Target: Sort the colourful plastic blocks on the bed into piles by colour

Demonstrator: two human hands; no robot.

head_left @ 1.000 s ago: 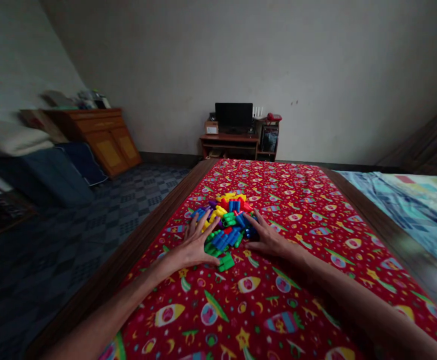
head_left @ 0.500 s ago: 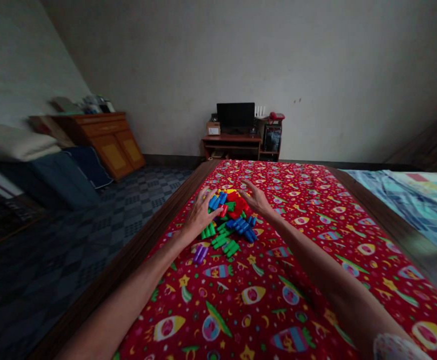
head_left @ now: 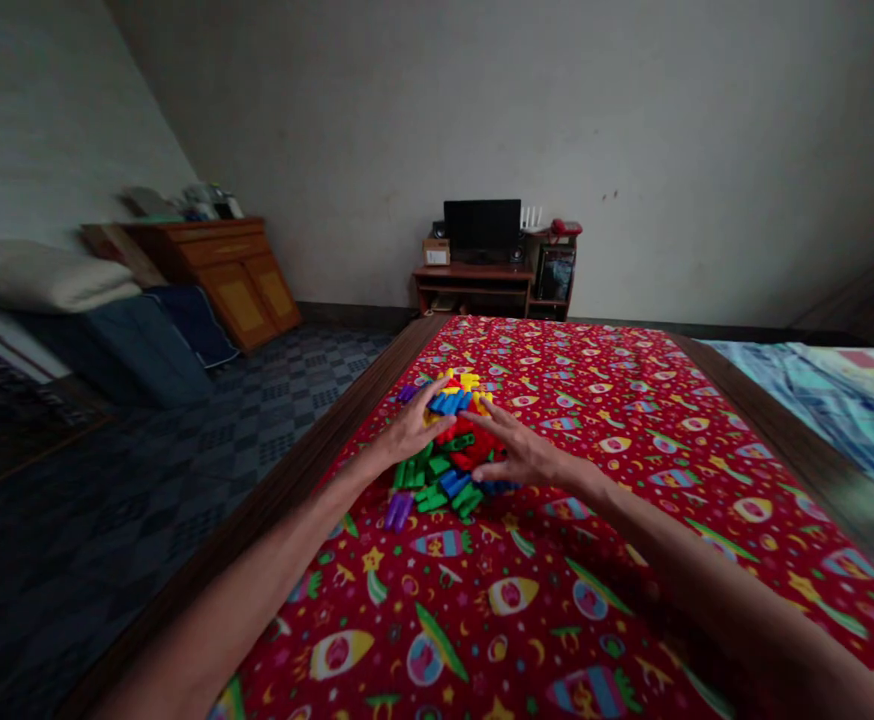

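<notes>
Folded bedding (head_left: 47,272) tops a blue-gray covered stack (head_left: 144,350) at far left, near a wooden cabinet (head_left: 238,280) that stands against the wall on a checkered floor (head_left: 317,365). A person's left hand (head_left: 416,428) reaches over the left side of a heap of plastic building blocks (head_left: 441,465), its fingers extended and its thumb parted from them; whether it presses on any piece cannot be told. A purple block (head_left: 399,511) lies at the heap's near left edge, a green block (head_left: 468,500) at its near side. The heap sits on a red rocket-print tablecloth (head_left: 512,660), with blue, red and yellow pieces between the two hands. Behind, a black monitor (head_left: 482,228) stands on a desk (head_left: 474,270). The right hand (head_left: 516,447) slants in over the heap's right side, fingers stretched and thumb apart; contact is unclear. A red telephone (head_left: 566,227) tops the desk's right end; pale blue patterned bedding (head_left: 804,395) spreads at far right.
</notes>
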